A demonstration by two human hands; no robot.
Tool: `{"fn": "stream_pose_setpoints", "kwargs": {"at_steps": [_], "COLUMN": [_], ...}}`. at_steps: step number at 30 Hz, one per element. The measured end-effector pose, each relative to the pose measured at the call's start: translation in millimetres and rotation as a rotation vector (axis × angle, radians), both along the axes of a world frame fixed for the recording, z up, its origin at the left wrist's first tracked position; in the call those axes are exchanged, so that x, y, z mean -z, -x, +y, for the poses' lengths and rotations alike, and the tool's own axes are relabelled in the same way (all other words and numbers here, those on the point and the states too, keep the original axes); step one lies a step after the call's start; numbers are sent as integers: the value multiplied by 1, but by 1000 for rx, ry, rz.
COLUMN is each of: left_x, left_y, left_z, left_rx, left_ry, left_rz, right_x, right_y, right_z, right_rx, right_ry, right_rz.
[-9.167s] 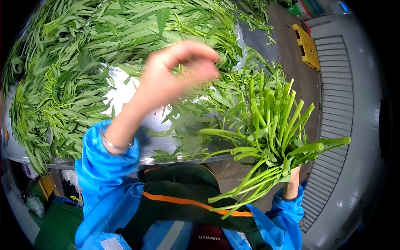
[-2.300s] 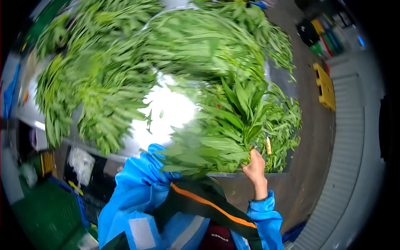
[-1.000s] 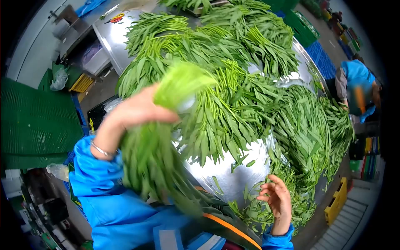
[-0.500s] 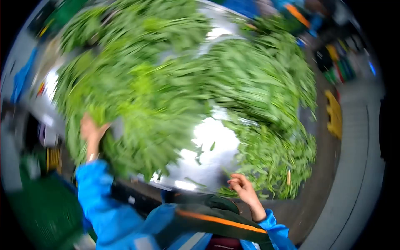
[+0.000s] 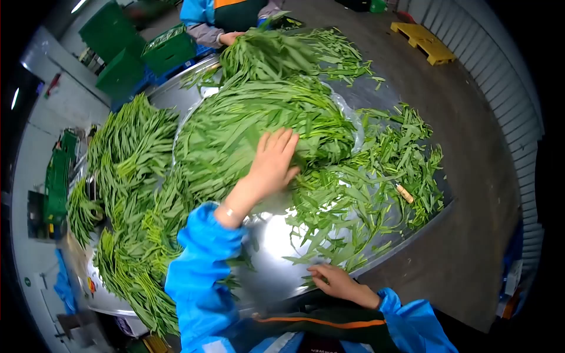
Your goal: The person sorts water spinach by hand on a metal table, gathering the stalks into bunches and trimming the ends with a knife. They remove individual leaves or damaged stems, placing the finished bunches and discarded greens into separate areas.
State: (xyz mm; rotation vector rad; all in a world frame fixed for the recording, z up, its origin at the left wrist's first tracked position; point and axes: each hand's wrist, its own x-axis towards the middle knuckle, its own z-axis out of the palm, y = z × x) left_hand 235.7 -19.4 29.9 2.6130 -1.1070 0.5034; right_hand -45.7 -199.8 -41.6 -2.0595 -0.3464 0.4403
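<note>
My left hand (image 5: 272, 160) lies palm down on a broad pile of long-leaved greens (image 5: 235, 138), which look like water spinach. Its fingers are extended and the thumb stands apart; whether anything is under the palm is hidden. Close to the near table edge, my right hand (image 5: 338, 283) has loosely bent fingers, with nothing visible between them. Loose leaves and stems (image 5: 335, 206) are scattered just beyond it. Clear plastic (image 5: 355, 126) shows along the pile's right side. Further right, a knife's wooden handle (image 5: 405, 193) rests among loose leaves.
Bunched greens (image 5: 126, 141) cover the left of the metal table (image 5: 273, 235). Across it, another person's hand (image 5: 231, 38) touches a bunch of greens (image 5: 271, 56). Green crates (image 5: 169, 48) stand behind at the left. A yellow pallet (image 5: 424, 42) lies on the floor at the far right.
My left hand has moved right, from the left bunch to the middle pile. The view has swung, bringing the other person and the crates into sight. My right hand stays near the table edge.
</note>
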Motion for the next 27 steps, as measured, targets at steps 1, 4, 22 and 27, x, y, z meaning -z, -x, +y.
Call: {"fn": "stream_pose_setpoints", "kwargs": {"at_steps": [1,4,22,27], "left_x": [15,12,25,47], "left_y": [-30,-81,-218,-240], "left_z": [-16,-29,-150,-113], "left_rx": [-30,-138,-126,63], "left_ry": [-99,-393,-730,-410], "left_rz": [-26,274,246,354], "right_x": [-4,3,91,86], "right_y": [-1,3,-1,-4], "right_z": [-15,-67,-207,-209], "right_rx": [72,279,595,555], "right_ry": [-7,-16,482,474], "right_rz": [14,84,-274,-276]}}
